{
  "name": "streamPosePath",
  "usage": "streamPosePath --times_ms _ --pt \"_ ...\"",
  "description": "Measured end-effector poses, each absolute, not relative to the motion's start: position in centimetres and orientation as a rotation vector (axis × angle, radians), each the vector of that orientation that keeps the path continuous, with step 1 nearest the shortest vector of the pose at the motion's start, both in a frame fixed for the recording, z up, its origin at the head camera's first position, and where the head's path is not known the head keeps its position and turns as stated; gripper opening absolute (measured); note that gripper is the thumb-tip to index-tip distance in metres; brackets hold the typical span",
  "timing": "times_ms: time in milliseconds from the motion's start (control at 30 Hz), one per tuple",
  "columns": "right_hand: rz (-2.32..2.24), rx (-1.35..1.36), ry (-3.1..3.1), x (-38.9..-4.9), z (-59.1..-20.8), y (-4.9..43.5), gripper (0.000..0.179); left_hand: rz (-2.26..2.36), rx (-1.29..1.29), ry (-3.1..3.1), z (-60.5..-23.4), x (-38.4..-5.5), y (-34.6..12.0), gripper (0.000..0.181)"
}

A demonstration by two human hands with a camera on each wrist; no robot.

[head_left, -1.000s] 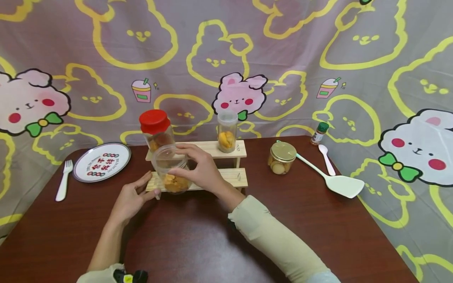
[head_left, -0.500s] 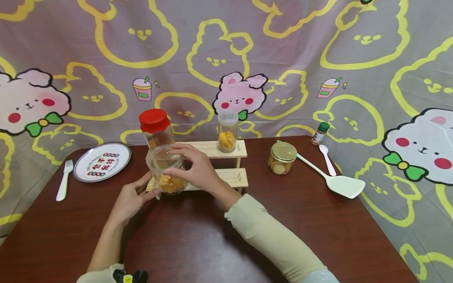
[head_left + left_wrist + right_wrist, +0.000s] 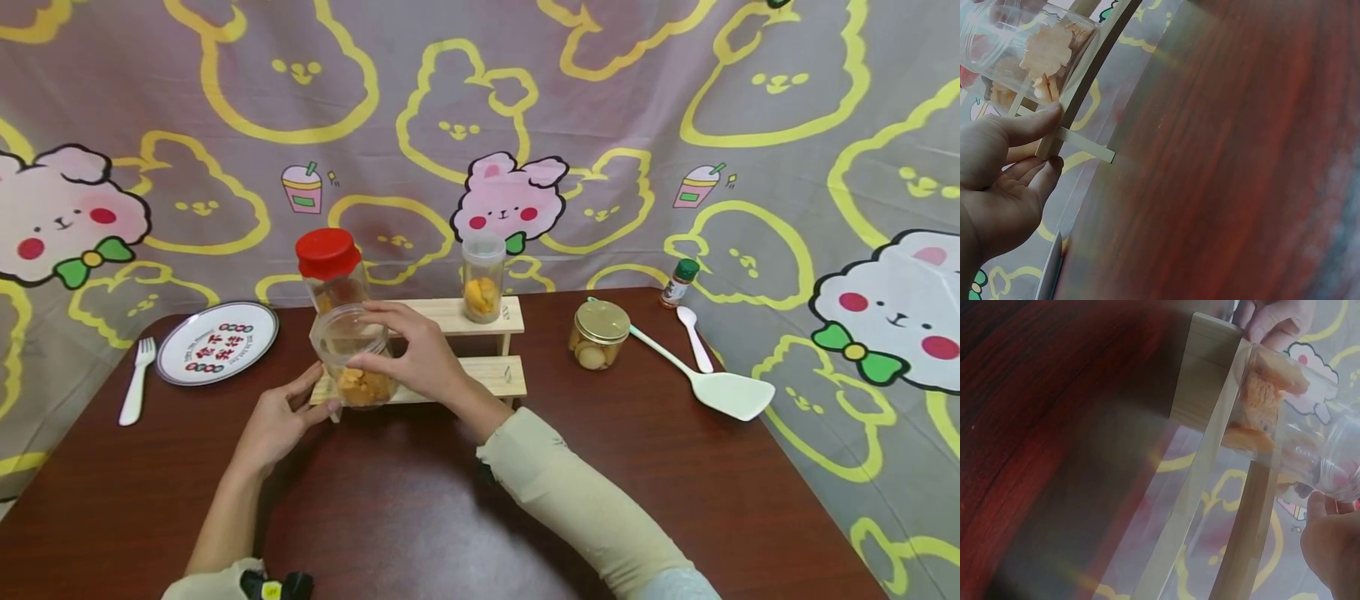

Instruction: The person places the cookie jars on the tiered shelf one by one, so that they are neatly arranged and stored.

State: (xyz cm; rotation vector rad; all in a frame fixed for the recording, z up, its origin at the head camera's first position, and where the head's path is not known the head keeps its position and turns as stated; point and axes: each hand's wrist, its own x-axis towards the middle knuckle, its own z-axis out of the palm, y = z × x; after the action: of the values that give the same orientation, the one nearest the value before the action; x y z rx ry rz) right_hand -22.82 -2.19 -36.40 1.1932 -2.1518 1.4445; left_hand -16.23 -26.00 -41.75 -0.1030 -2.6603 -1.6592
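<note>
My right hand [image 3: 427, 357] grips a clear plastic jar [image 3: 363, 387] around its upper part, thumb on the near side. Orange-brown snack pieces fill its lower half. The jar stands upright on the left end of the lower step of a two-tier wooden rack [image 3: 487, 377]. At that same end my left hand [image 3: 273, 429] pinches the step; the left wrist view shows the thumb [image 3: 1032, 125] above the board and fingers below it. Behind, on the upper step, is a red-lidded jar [image 3: 327, 258], its lower part hidden by the held jar.
A slim clear jar [image 3: 482, 283] with yellow-orange pieces stands on the upper step's right. Leftward lie a plate [image 3: 255, 346] and a white fork [image 3: 135, 387]. On the right are a gold-lidded jar [image 3: 600, 333], a spatula [image 3: 731, 396], a spoon [image 3: 696, 340] and a green-capped bottle [image 3: 677, 285].
My right hand has shifted the clear jar slightly left along the lower step, then stays nearly still. The left hand keeps its place on the rack's end.
</note>
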Motion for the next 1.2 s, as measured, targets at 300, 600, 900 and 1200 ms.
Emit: streamPosePath --times_ms 300,600,900,1200 --pt "1.436 1.203 -2.154 -22.9 -35.9 -1.5 0.058 -1.676 -0.093 -2.669 -41.4 -16.2 -26.1 0.076" --pt "1.368 1.198 -2.162 -22.5 -35.4 0.8 0.056 -1.658 -0.099 -2.672 -41.5 -16.2 -26.0 0.078" --pt "1.346 1.214 -2.124 -22.1 -35.0 4.1 0.047 -1.671 -0.102 -2.653 -41.8 -16.1 -26.0 0.076" --pt "1.322 1.133 -2.120 -22.1 -34.6 8.2 0.045 -1.691 -0.094 -2.648 -41.8 -16.1 -26.0 0.076"
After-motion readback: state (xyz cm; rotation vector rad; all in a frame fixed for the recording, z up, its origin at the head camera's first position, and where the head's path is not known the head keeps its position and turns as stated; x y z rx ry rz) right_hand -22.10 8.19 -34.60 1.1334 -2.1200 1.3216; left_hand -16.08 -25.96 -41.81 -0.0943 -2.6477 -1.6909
